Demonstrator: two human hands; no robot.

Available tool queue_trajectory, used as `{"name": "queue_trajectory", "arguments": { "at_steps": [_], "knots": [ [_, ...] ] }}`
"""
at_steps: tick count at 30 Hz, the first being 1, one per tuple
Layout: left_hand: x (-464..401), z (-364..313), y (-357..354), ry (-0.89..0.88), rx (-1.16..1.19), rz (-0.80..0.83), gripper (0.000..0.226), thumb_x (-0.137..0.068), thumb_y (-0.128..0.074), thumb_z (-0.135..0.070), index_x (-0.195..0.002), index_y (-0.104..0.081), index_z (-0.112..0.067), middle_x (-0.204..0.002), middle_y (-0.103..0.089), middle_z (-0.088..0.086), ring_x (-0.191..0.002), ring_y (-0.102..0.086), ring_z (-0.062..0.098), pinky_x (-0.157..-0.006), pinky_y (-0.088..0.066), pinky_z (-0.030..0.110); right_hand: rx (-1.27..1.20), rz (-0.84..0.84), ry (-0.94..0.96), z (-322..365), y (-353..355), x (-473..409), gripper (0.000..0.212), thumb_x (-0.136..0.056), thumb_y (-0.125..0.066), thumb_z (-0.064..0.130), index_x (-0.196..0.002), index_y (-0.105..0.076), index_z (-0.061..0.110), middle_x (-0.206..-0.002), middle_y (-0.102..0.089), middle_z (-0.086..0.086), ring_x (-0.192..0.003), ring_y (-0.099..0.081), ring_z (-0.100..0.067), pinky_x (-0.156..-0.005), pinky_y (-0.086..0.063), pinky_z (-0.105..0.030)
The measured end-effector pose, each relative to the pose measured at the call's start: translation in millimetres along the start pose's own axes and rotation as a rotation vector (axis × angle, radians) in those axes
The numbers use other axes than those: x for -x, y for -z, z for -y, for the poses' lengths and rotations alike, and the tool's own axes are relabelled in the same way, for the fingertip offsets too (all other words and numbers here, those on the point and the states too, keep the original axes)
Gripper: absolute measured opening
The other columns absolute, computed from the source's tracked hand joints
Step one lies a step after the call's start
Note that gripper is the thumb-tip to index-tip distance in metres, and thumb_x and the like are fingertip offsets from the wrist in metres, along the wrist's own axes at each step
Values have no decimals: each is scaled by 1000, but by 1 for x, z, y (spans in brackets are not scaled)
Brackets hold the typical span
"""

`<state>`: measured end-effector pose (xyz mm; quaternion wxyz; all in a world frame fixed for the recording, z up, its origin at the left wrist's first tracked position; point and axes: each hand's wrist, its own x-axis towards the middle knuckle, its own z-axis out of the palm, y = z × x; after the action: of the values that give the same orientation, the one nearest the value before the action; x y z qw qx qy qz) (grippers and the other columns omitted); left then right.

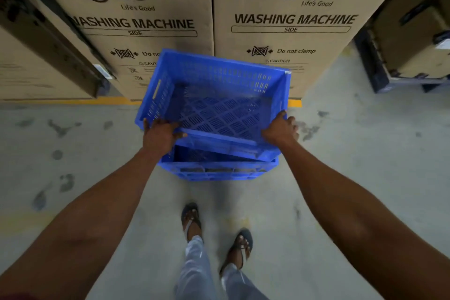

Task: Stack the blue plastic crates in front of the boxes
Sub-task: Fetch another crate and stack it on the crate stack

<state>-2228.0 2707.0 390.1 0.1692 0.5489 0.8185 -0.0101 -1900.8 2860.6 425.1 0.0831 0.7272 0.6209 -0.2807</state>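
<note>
Both hands hold top crate (214, 102) by its near rim: left hand (158, 136) curled over near-left corner, right hand (280, 131) gripping near-right corner. Crate tilted, far edge up, near edge over lower crate (216, 165) on the floor (365, 153). Both sit just in front of two boxes (292, 22), at the seam between them. Open floor left, right and behind; feet (192, 217) near lower crate's near edge.

Both hands (159, 135) (280, 129) grip upper crate (214, 95) over lower crate (216, 168).
</note>
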Motion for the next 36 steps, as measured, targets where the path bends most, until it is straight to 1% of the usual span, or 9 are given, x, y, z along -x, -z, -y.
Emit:
{"name": "queue_trajectory", "arguments": {
  "at_steps": [5, 9, 14, 16, 19, 23, 27, 33, 36],
  "knots": [
    [10, -44, -6, 39, 157, 91, 42, -102, -47, -60, -105, -75, -29, -100, -74, 13, -101, -69, 38, -99, -49, 53, 109, -27, 57, 3, 47, -41, 90, -80, -68, 40, -153, -21, 16, -157, -24, -20, -142, -28, -46, -113, -29, -56],
    [29, -65, -23, 41, 179, 89, 45, -98, -43, -72, -114, -74, -43, -112, -76, 4, -111, -66, 34, -114, -28, 58, 288, 37, 354, 8, 18, -13, 93, -81, -60, 74, -157, -21, 37, -168, -4, -12, -153, -6, -39, -116, -15, -63],
    [14, -46, -14, 10, 150, 68, 47, -101, -48, -61, -109, -78, -26, -99, -73, 18, -96, -69, 40, -74, -48, 41, 448, 45, 638, -35, -31, 6, 64, -92, -31, 73, -141, -53, 38, -142, -58, -4, -143, -36, -31, -115, -26, -57],
    [2, -22, -2, 51, 83, -57, 55, -95, -53, -66, -103, -75, -16, -106, -70, 21, -102, -68, 41, -80, -48, 44, 475, -42, 670, -44, -27, -7, 82, -81, -19, 85, -131, -62, 36, -134, -62, -7, -137, -42, -34, -112, -33, -56],
    [-10, 18, 5, 119, -57, -132, 66, -91, -61, -67, -134, -64, -17, -154, -45, 22, -143, -41, 44, -111, -32, 61, 430, -182, 628, -47, -13, -29, 94, -74, -25, 96, -143, -52, 38, -162, -29, -14, -153, -14, -37, -119, -10, -63],
    [-25, 37, 7, 200, 197, -43, 56, -96, -51, -33, -151, -51, -21, -161, -31, 29, -151, -25, 46, -117, -32, 61, 293, -17, 387, -30, 12, -43, 117, -69, -23, 102, -155, -32, 23, -168, -18, -1, -155, 18, -24, -119, 3, -65],
    [-34, 29, 6, 237, 321, -24, 70, -98, -56, -10, -162, -28, -11, -166, -14, 28, -155, -17, 42, -121, -27, 43, 333, 29, 406, -21, 14, -31, 115, -67, -25, 102, -154, -36, 27, -166, -22, 0, -155, 14, -26, -119, -8, -66],
    [-60, 20, 28, 305, 240, 68, 106, -100, -64, -28, -161, 22, -30, -170, 15, 23, -158, 9, 41, -121, -13, 66, 476, 20, 638, -73, -29, 3, 103, -70, -22, 84, -143, -53, 19, -155, -43, -11, -154, -16, -32, -118, -12, -63],
    [-55, 13, 23, 318, 242, 54, 105, -98, -67, -23, -164, 15, -16, -171, 4, 23, -152, -22, 49, -114, -36, 60, 388, 15, 731, -77, -15, -28, 88, -81, -21, 74, -118, -73, 14, -135, -64, -10, -148, -33, -37, -113, -17, -63]
  ]
}}
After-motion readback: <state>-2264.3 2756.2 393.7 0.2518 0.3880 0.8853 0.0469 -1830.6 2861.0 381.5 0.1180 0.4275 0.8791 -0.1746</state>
